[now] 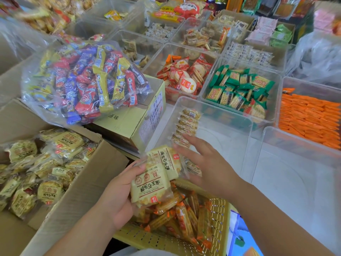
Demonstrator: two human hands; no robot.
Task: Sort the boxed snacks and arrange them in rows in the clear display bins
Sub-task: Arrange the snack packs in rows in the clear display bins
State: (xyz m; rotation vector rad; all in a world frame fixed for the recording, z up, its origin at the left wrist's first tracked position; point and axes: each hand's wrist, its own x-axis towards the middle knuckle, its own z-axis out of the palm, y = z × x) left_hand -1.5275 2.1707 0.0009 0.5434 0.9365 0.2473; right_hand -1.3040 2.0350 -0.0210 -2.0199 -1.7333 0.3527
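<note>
My left hand (118, 196) grips a small stack of yellow cookie packets (153, 182) with Chinese print, held just in front of the clear display bin (247, 122). My right hand (203, 167) has straight fingers spread beside the top packet and over the bin's near left corner. Inside the bin a row of the same packets (187, 124) stands on edge along its left wall. An open cardboard box (92, 182) at the left holds several more yellow packets (42, 169).
A yellow perforated basket (219, 218) of orange-wrapped biscuits lies under my hands. A clear bag of mixed candy (83, 78) rests on a closed carton (136, 115). An empty clear bin (295, 172) is at the right. Filled bins of red (184, 78), green (239, 89) and orange (310, 119) snacks stand behind.
</note>
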